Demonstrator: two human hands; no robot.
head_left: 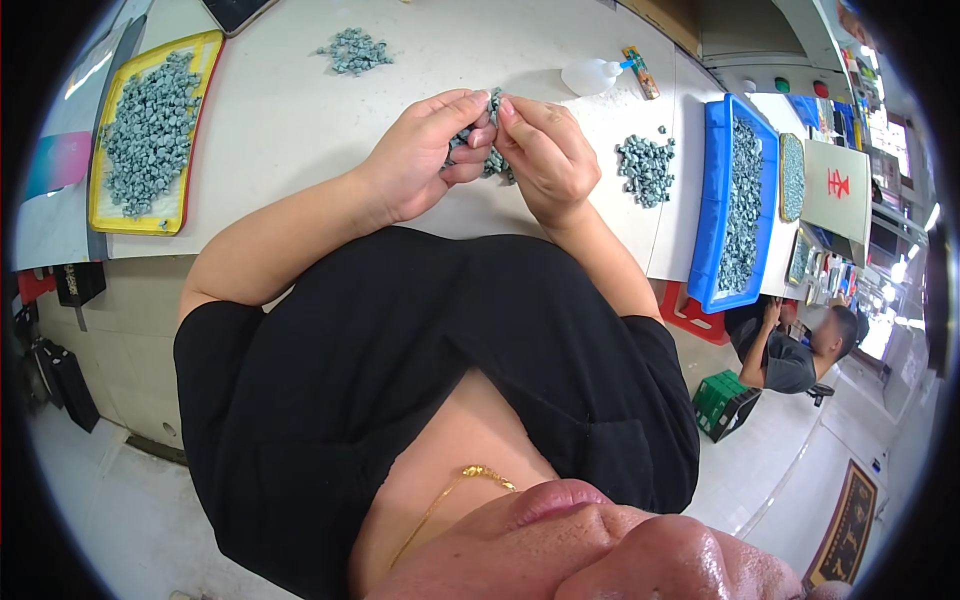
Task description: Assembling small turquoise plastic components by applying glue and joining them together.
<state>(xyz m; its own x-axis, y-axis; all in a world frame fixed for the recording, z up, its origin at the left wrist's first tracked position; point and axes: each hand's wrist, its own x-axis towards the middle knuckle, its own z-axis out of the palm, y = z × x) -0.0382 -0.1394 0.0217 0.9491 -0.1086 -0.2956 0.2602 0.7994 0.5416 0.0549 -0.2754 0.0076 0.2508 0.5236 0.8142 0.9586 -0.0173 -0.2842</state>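
Observation:
My left hand (425, 150) and my right hand (550, 155) meet above the white table. Between their fingertips they pinch one small grey-green piece (495, 100), whose exact kind is too small to make out. More such pieces (458, 140) are cupped in the curled fingers of my left hand. Just below the hands lies a small pile of grey-green pieces (498, 165), partly hidden by them. A second pile (646, 170) sits to the right of my right hand, and a third pile (355, 50) lies farther off on the table.
A yellow tray (215, 100) full of the pieces stands at left. At right is a blue bin (708, 210) holding more. A white squeeze bottle (590, 77) with a blue tip lies beyond my right hand. Another person (790, 355) sits at the far right, near a green crate (722, 400).

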